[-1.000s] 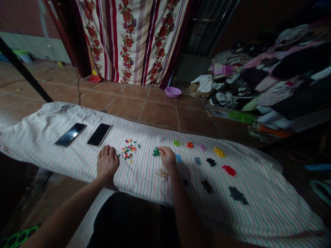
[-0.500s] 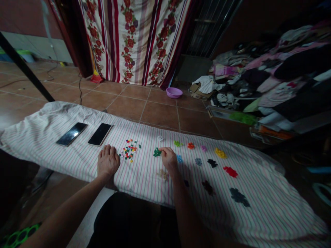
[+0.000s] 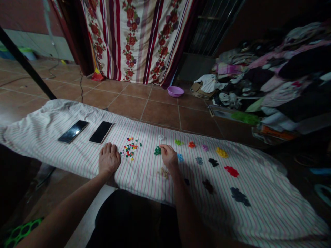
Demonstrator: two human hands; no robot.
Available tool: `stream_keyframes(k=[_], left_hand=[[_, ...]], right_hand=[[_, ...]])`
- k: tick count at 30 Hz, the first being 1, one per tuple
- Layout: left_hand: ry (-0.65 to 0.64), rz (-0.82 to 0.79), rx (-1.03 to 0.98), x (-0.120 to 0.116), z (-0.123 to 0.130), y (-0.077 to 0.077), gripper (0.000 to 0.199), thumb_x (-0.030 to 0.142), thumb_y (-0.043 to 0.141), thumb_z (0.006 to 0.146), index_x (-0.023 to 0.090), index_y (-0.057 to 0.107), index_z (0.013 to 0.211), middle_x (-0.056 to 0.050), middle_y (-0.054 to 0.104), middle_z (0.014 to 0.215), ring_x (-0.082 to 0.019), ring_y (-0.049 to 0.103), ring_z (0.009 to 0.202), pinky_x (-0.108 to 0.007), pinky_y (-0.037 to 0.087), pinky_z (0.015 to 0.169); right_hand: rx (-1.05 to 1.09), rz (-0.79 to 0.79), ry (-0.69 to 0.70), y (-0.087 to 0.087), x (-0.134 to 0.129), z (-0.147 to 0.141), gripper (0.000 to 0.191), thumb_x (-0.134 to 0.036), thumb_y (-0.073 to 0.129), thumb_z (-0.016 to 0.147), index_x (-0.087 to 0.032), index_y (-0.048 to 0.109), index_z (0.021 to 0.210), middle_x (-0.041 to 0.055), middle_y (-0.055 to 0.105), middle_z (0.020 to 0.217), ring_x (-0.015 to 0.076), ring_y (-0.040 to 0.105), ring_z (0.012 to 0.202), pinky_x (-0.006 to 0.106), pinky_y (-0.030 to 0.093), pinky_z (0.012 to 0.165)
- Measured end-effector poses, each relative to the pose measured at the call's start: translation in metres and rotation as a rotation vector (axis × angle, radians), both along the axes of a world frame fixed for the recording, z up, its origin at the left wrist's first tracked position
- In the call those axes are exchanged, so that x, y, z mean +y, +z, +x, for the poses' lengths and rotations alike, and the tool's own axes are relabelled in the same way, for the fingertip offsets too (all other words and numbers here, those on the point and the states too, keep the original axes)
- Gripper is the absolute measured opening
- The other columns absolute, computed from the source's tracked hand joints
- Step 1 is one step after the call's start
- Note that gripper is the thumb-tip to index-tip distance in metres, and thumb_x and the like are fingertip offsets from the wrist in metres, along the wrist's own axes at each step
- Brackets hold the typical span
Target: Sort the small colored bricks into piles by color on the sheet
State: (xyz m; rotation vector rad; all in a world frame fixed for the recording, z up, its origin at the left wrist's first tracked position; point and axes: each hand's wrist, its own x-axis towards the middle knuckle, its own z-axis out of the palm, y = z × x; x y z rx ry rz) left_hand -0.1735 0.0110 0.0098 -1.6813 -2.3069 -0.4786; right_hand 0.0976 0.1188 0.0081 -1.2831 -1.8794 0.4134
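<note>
My left hand (image 3: 109, 159) lies flat on the striped cloth, just left of a mixed heap of small coloured pieces (image 3: 129, 148). My right hand (image 3: 169, 157) is closed, thumb and forefinger pinched together at the edge of a small green pile (image 3: 157, 150). Whatever the pinch holds, if anything, is too small to make out. Around this hand lie a white pile (image 3: 161, 137), a light blue pile (image 3: 180, 157) and a beige pile (image 3: 163, 173), the last partly behind my wrist.
Further right are several single-colour piles, among them a yellow pile (image 3: 221, 152), a red pile (image 3: 231, 171) and a dark grey pile (image 3: 240, 196). Two phones, a left phone (image 3: 73, 131) and a right phone (image 3: 101, 132), lie at left. A purple basin (image 3: 175, 91) stands on the floor beyond.
My right hand stays by the green pile; its fingertips have drawn slightly back from it. My left hand rests in the same place. The view has shifted a little.
</note>
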Motion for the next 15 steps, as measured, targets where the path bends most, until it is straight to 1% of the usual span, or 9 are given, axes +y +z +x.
stream_keyframes(k=[3, 6, 11, 15], left_hand=[[0.003, -0.005, -0.005, 0.000, 0.000, -0.001, 0.035, 0.027, 0.037, 0.089, 0.010, 0.059, 0.111, -0.022, 0.056, 0.131, -0.034, 0.046, 0.129, -0.048, 0.035, 0.106], [0.009, -0.013, 0.009, 0.000, -0.001, -0.002, 0.036, 0.028, 0.037, 0.089, 0.010, 0.058, 0.112, -0.022, 0.056, 0.131, -0.035, 0.046, 0.130, -0.048, 0.035, 0.106], [0.008, -0.014, 0.025, 0.000, -0.001, -0.003, 0.037, 0.028, 0.037, 0.090, 0.009, 0.058, 0.114, -0.022, 0.056, 0.132, -0.035, 0.046, 0.130, -0.047, 0.035, 0.107], [0.012, -0.010, 0.013, 0.001, -0.001, -0.003, 0.037, 0.027, 0.037, 0.089, 0.010, 0.058, 0.114, -0.021, 0.056, 0.132, -0.034, 0.046, 0.130, -0.048, 0.034, 0.107]], right_hand=[[0.017, -0.001, 0.018, 0.000, -0.001, -0.009, 0.026, -0.024, 0.046, 0.088, -0.021, 0.071, 0.095, 0.0067, 0.070, 0.090, 0.0181, 0.065, 0.081, 0.029, 0.053, 0.076], [0.013, -0.012, 0.081, 0.001, -0.004, -0.023, 0.026, -0.024, 0.046, 0.090, -0.022, 0.071, 0.097, 0.0058, 0.069, 0.090, 0.0170, 0.065, 0.080, 0.028, 0.052, 0.075], [-0.034, -0.026, 0.190, 0.004, -0.010, -0.044, 0.025, -0.020, 0.048, 0.091, -0.024, 0.072, 0.097, 0.0044, 0.070, 0.093, 0.0166, 0.065, 0.087, 0.028, 0.051, 0.081], [-0.056, -0.005, 0.245, 0.003, -0.014, -0.057, 0.025, -0.018, 0.049, 0.091, -0.022, 0.072, 0.098, 0.0048, 0.070, 0.094, 0.0170, 0.065, 0.089, 0.028, 0.051, 0.084]])
